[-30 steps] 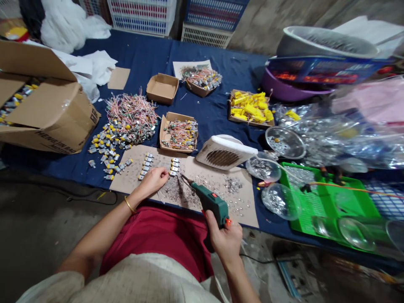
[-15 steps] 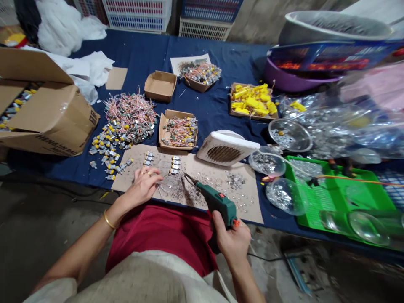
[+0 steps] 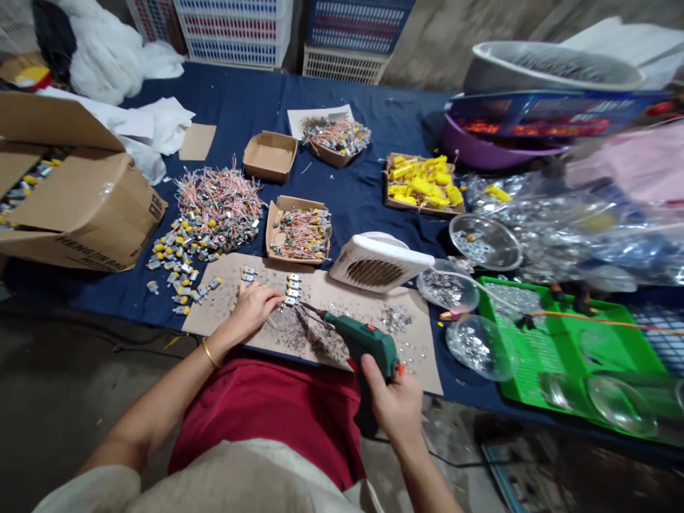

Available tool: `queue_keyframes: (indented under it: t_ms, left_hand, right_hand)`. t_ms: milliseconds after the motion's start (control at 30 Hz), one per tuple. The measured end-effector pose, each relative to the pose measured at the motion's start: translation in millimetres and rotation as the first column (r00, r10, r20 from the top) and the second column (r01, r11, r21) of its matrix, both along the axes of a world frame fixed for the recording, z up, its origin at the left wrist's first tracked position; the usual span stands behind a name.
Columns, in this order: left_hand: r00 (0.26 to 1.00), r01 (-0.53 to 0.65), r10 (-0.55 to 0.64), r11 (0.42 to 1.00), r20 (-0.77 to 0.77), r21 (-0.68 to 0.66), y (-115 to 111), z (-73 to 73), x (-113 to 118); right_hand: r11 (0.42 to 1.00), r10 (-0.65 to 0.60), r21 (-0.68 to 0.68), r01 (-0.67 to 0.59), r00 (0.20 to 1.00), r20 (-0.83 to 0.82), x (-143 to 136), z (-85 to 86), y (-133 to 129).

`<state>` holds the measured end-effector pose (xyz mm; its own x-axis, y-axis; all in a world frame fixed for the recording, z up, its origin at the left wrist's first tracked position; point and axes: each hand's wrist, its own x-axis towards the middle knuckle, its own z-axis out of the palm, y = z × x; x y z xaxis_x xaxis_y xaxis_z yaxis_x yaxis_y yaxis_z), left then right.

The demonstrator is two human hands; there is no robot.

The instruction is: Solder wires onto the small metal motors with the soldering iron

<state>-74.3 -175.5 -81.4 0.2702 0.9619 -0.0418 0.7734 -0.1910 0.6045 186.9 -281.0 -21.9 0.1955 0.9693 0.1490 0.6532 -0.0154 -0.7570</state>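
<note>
We're looking partway along, we'd judge: wired silver-and-yellow metal motors [image 3: 302,235] are sitting in a brown cardboard tray [image 3: 271,228] at twelve o'clock, while loose, seemingly unwired ones are waiting at eleven. And here, a short column of silver metal motors [image 3: 292,288] is lying at two o'clock from our left hand [image 3: 254,308], whose fingers are bunching, on what we cannot tell! Our right hand [image 3: 398,395] is gripping a dark-green pistol-shaped soldering tool [image 3: 368,336], tip pointing near the closest motor.
</note>
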Motion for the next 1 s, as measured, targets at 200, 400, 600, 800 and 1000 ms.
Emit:
queue_keyframes:
  t_ms: [200,400,600,800,1000]
  left_hand:
    - [0.999,0.034,-0.032,0.998,-0.034,0.052,7.7,-7.1,9.6]
    - [0.998,0.058,-0.058,0.998,-0.007,0.030,12.4,-5.2,6.3]
    - [0.998,0.063,-0.063,0.997,0.002,0.039,12.7,-5.7,5.7]
    - [0.999,0.053,-0.053,0.997,0.001,0.048,13.0,-9.3,5.4]
    - [0.999,0.046,-0.046,0.997,-0.002,0.059,13.6,-12.1,5.8]
  right_hand:
    - [0.979,0.204,-0.011,-0.204,0.978,0.033,-5.2,12.2,36.3]
    - [0.966,0.257,-0.016,-0.257,0.960,0.110,-10.8,17.0,40.0]
    - [0.962,0.273,-0.035,-0.271,0.956,0.110,-18.1,20.9,40.9]
    - [0.958,0.280,-0.097,-0.269,0.950,0.134,-22.5,24.0,43.2]
    - [0.953,0.303,-0.070,-0.295,0.935,0.184,-27.1,29.2,46.5]
